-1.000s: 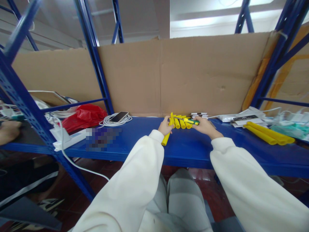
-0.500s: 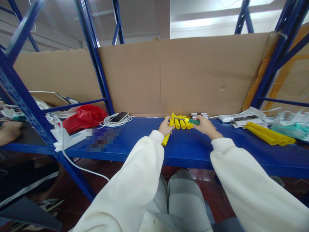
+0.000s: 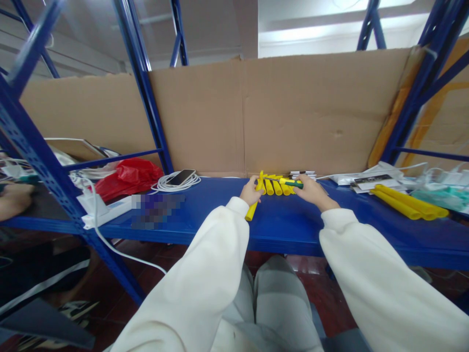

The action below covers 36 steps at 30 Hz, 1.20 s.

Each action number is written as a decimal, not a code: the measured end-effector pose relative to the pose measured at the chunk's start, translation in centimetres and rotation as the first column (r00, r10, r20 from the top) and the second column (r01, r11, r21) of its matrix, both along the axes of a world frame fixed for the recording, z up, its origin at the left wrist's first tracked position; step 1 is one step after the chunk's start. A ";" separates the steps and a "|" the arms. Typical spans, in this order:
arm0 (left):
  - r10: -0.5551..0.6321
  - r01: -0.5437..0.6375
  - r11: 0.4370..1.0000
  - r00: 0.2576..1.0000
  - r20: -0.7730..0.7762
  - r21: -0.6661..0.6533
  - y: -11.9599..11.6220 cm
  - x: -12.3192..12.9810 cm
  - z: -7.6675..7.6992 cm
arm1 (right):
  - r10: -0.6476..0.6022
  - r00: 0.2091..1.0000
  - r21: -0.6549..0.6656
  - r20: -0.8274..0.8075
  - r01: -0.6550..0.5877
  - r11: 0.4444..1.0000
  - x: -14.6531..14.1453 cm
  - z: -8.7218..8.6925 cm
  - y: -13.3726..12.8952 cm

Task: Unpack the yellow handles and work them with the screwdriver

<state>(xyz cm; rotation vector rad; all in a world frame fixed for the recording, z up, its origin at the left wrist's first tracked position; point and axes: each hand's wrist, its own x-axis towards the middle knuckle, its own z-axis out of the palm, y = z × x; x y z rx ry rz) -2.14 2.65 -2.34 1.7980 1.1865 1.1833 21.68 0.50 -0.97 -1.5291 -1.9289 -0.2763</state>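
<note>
On the blue shelf table (image 3: 220,230), my left hand (image 3: 251,190) is closed round a yellow tube (image 3: 252,211), whose lower end points toward me. A small yellow piece sticks up at that tube's top. My right hand (image 3: 309,189) grips a screwdriver (image 3: 289,183) with a yellow and green handle. Its shaft points left, to the piece by my left fingers; whether the tip touches is too small to tell. Behind and between my hands, several yellow tubes (image 3: 277,188) lie side by side.
Three yellow tubes (image 3: 410,203) lie at the right beside white packets (image 3: 379,183). At left are a phone (image 3: 181,177) on a coiled white cable, a red bag (image 3: 128,178) and a power strip (image 3: 113,211). Another person's hand (image 3: 14,199) shows far left. Cardboard (image 3: 293,112) stands behind.
The screwdriver handle has turned a little in my right hand, showing more yellow. Both hands keep nearly the same place.
</note>
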 end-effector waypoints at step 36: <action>-0.026 0.026 1.000 1.000 0.015 0.010 -0.2 0.2 -0.1 | -0.093 0.995 -0.119 0.021 0.095 0.988 -0.5 -0.1 -0.2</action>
